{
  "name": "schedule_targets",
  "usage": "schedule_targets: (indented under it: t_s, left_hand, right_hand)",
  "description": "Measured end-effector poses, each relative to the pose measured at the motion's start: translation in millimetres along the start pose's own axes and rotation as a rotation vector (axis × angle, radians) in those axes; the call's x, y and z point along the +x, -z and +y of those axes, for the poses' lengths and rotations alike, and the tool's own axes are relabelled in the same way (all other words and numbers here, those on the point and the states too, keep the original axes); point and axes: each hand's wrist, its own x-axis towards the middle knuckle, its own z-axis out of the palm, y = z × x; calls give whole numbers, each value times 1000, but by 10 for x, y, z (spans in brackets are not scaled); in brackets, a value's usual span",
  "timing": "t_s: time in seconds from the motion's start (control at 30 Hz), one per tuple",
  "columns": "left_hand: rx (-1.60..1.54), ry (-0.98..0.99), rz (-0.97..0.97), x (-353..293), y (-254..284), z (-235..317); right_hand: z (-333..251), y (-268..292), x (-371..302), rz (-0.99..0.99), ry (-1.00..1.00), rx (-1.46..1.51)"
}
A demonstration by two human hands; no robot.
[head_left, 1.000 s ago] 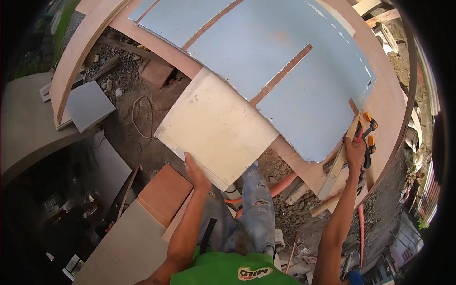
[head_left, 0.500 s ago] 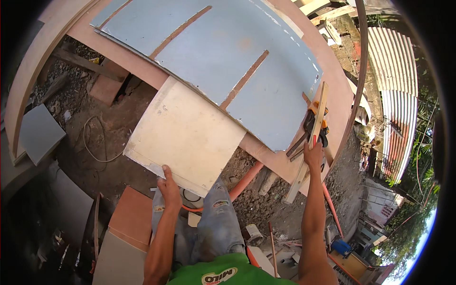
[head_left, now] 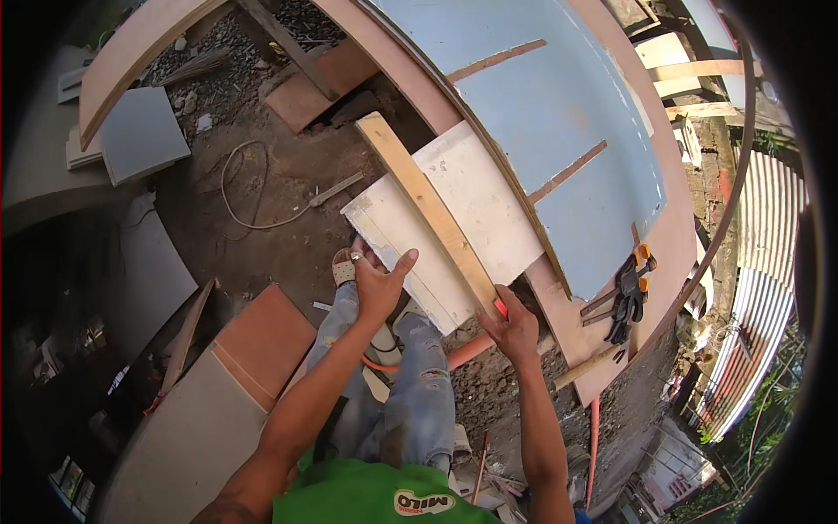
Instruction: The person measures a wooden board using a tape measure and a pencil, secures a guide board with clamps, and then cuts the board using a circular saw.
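Observation:
A cream board (head_left: 497, 214) juts out toward me from beside a large blue panel (head_left: 497, 96). My left hand (head_left: 377, 281) grips the board's near left edge, thumb over the top and other fingers mostly hidden at the edge. Across the board lies a straight wooden strip (head_left: 428, 203), its far end reaching past the board. My right hand (head_left: 512, 325) is closed around the strip's near end. A small red item (head_left: 500, 307), too small to name, shows at the same fingers.
Black and orange clamps (head_left: 630, 293) lie on the plywood (head_left: 589, 384) at the right. A pale cord (head_left: 229, 188) curls on the dirt. Reddish-brown boards (head_left: 266, 336) stand at lower left, and an orange pipe (head_left: 471, 351) runs below the panel.
My right hand has brought the wooden strip from beside the clamps leftward onto the cream board. My left hand stays at the board's edge. The view has shifted left.

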Motion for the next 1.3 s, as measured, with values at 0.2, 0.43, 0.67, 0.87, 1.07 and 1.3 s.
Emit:
schedule_targets:
  t_s: [0.2,0.43,0.67,0.87,1.07,1.3]
  left_hand:
    - [290,-200,162,26,-96,-93]
    - [241,-178,198,-57,-266,-79]
    - [891,-420,376,-243,-396,-190]
    - [1380,-461,146,-413,-653,-297]
    - [1486,-431,72,-375,-653,-318]
    - [1372,-552,-93,-415,-613,-281]
  right_hand:
    - [-206,-274,290,-172,14,-103]
    - [-85,-94,346,-40,71,60]
    - [291,449,145,82,-124,651]
    - [543,903,-195,337,-281,652]
    - [913,1177,-383,634,-254,714]
    - [1692,802,158,556,-167,206]
